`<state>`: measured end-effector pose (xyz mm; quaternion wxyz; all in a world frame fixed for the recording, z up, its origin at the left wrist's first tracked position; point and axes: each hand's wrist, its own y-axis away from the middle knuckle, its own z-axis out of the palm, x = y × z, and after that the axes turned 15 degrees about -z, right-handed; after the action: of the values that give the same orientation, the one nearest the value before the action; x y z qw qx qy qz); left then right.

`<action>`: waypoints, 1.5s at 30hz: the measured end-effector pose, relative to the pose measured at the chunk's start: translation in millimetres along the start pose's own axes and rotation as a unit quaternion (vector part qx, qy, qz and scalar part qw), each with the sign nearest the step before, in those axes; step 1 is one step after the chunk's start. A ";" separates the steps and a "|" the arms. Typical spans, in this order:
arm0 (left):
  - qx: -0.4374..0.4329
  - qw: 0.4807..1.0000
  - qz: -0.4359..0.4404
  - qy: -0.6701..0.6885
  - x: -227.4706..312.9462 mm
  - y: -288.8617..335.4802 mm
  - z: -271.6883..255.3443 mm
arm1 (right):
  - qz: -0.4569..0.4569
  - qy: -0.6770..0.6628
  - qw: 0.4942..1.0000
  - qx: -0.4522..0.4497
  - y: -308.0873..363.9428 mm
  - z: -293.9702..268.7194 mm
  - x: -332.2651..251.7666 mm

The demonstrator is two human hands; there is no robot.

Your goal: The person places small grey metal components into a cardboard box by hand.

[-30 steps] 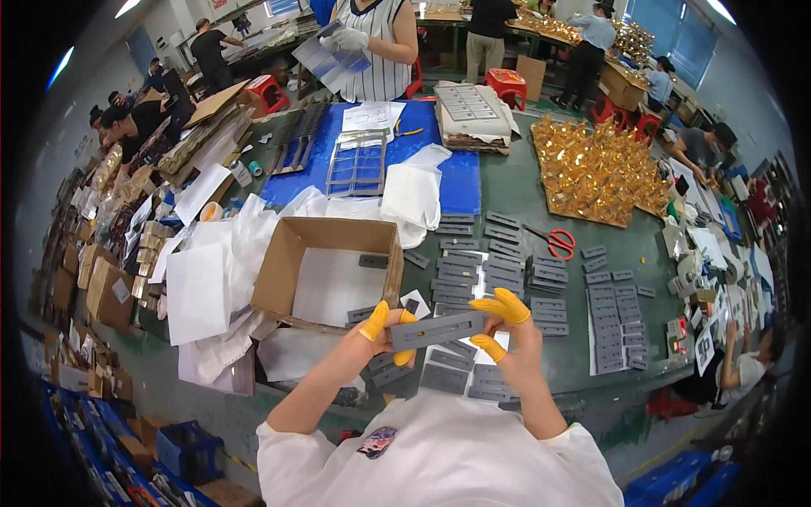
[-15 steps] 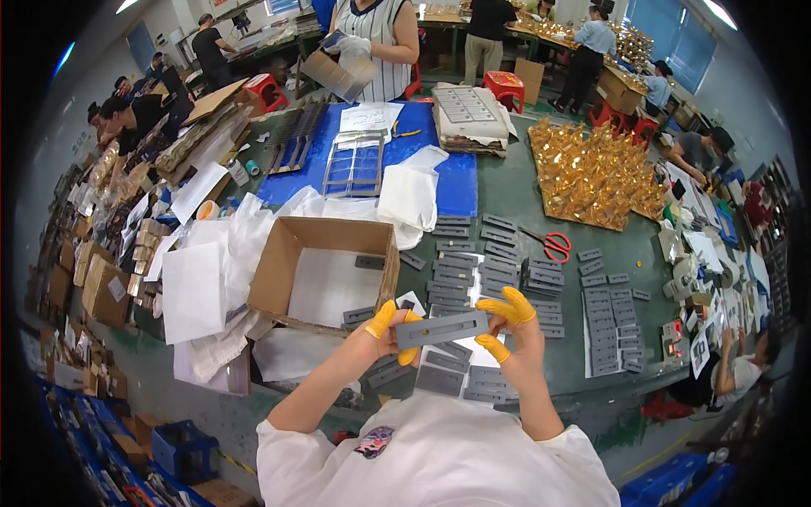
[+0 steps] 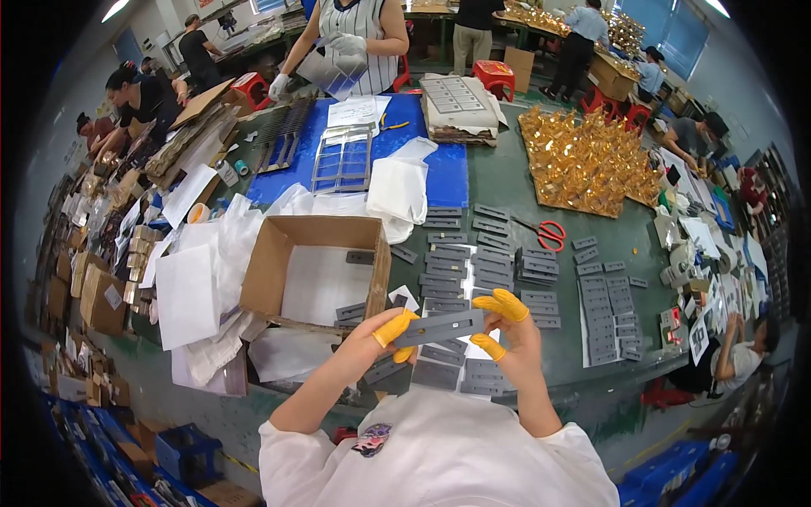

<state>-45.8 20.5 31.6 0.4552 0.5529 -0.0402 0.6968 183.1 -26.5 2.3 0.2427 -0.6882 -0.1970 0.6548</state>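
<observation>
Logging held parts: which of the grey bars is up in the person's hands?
The bar between left hand and right hand, held at both ends; the other bars rest on the table or in the box.

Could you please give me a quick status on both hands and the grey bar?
Left hand gripping slotted grey bar; right hand at opposite end. Bar aloft. Nothing seen obstructing it.
</observation>
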 end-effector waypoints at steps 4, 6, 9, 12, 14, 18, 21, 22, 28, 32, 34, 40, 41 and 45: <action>-0.010 1.000 0.003 -0.025 -1.7 -2.0 -0.2 | -0.008 0.002 1.000 -0.009 2.4 -1.4 1.5; 0.008 0.998 0.014 -0.065 -2.1 -2.8 0.6 | -0.013 0.010 1.000 -0.007 3.4 -2.3 1.6; 0.001 0.999 0.025 -0.034 -3.7 -3.7 3.0 | -0.020 0.028 0.999 0.001 5.7 -3.8 1.8; 0.013 1.000 0.012 -0.020 -8.8 -4.4 1.8 | -0.021 0.038 0.999 0.009 8.1 -4.4 -0.6; 0.004 1.000 0.018 -0.010 -8.1 -6.3 5.5 | -0.025 0.062 0.998 0.011 9.7 -6.8 -4.5; -0.017 0.999 0.041 0.029 -5.9 -5.9 16.0 | -0.020 0.035 0.998 0.038 16.1 -10.2 -12.2; -0.026 0.997 0.075 0.012 -11.1 -5.2 26.2 | -0.004 0.021 0.998 0.052 25.1 -15.3 -20.7; -0.033 0.997 0.074 0.011 -13.8 -5.3 30.8 | 0.016 0.006 0.998 0.057 29.3 -17.9 -21.9; -0.043 0.997 0.062 0.013 -29.9 -15.2 59.3 | 0.076 0.009 0.994 0.080 48.7 -44.8 -26.6; -0.019 0.998 0.063 0.001 -37.5 -30.8 80.4 | 0.108 0.021 0.987 0.120 55.3 -64.0 -39.0; -0.030 0.997 0.068 -0.012 -38.4 -36.8 91.2 | 0.138 -0.010 0.976 0.165 57.2 -69.9 -43.0; -0.004 0.994 0.107 -0.028 -45.8 -50.5 114.2 | 0.087 0.128 0.980 0.123 60.7 -97.8 -43.1; -0.001 0.994 0.108 -0.030 -47.0 -51.7 117.8 | 0.085 0.125 0.981 0.123 58.4 -102.1 -44.5; 0.071 0.982 0.157 -0.081 -53.2 -58.2 130.0 | -0.036 0.287 0.957 0.028 47.5 -114.8 -52.8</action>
<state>87.7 -49.7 12.7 0.2944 0.6254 -0.1136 0.7137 291.9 -104.5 19.6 0.3317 -0.8324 -0.1257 0.4258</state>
